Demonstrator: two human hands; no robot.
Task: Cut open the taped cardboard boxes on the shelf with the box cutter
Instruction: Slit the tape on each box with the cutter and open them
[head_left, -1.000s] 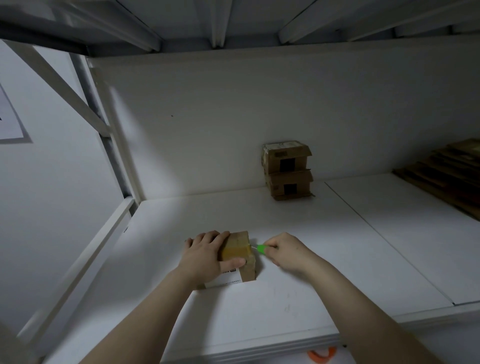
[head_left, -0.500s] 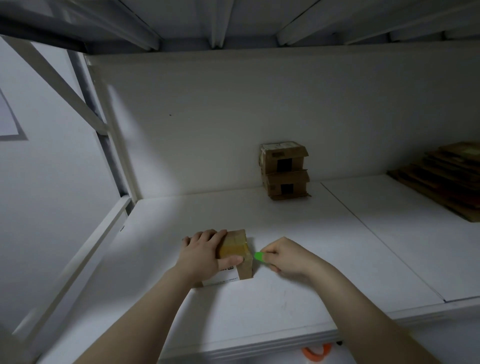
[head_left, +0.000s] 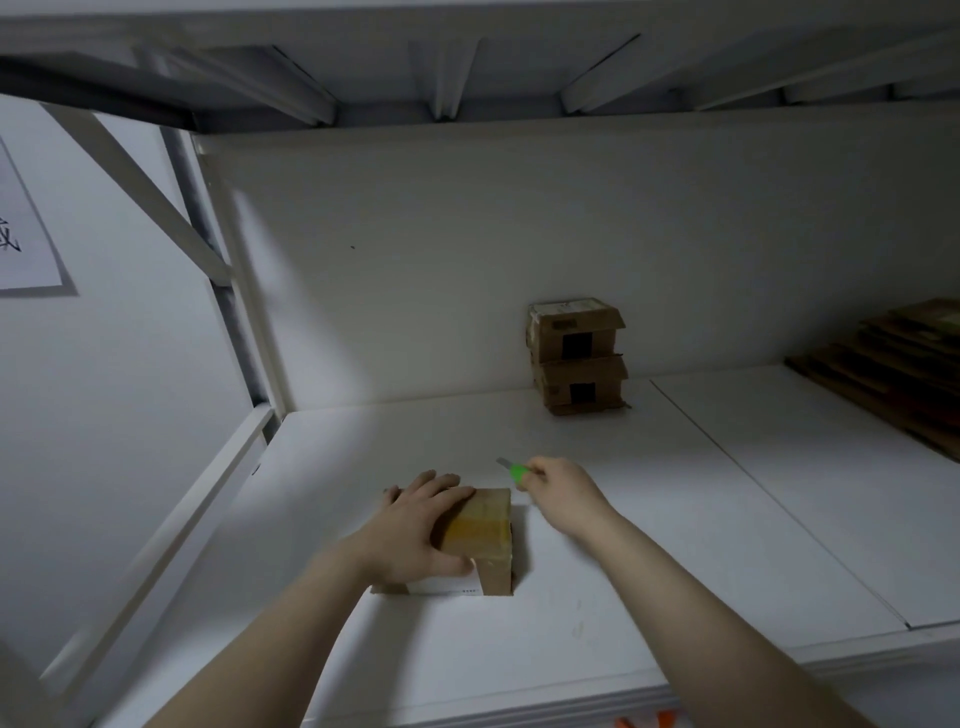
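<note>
Three brown cardboard boxes stand on the white shelf (head_left: 675, 519): one small box with yellowish tape (head_left: 480, 525) at the front, and a stack of two (head_left: 576, 358) against the back wall. Our left hand (head_left: 415, 535) presses the front box's top, fingers (head_left: 441, 493) spread flat. Our right hand (head_left: 563, 491) pinches the green-handled box cutter (head_left: 514, 470), blade out, just beyond the box's far right corner and off the tape. Step in hand, we judge: slitting this box's tape. The next move calls for setting the blade on the tape line and cutting shallow, clear of our left fingers.
</note>
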